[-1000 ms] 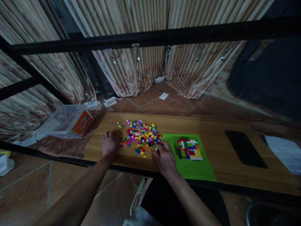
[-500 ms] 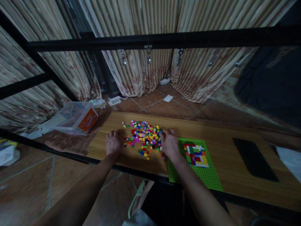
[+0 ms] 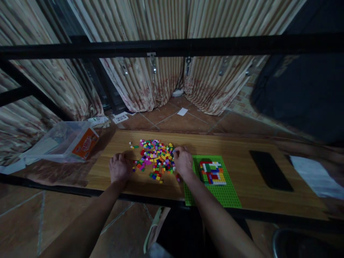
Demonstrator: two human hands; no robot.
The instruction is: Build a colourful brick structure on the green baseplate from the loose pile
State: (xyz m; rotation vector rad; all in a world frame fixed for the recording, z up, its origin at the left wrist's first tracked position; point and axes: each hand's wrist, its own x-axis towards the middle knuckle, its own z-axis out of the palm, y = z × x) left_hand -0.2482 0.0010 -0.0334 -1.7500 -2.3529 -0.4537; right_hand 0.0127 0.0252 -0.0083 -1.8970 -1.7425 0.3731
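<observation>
A pile of small, many-coloured toy building bricks (image 3: 157, 156) lies loose on the wooden table (image 3: 236, 143). My left hand (image 3: 120, 167) rests palm down just left of the pile, its fingers lying on the tabletop with nothing visible in them. At the pile's right edge, my right hand (image 3: 184, 161) has its thumb and fingers pinched together. Whatever sits at those fingertips is too small and dim to name. Under my right forearm is a green studded baseplate (image 3: 228, 193), partly covered by the arm. A patch of joined coloured bricks (image 3: 213, 173) is fixed on it.
A black phone-like slab (image 3: 270, 170) and a sheet of white paper (image 3: 317, 175) lie toward the right end. Left of the table stands a clear plastic bin (image 3: 61, 143) with an orange label. A dark metal bar (image 3: 166, 46) crosses in front of the curtains.
The whole view has swung to the right, so everything sits further left in the picture. Both hands stay at about the same places beside the pile, the right one still pinched.
</observation>
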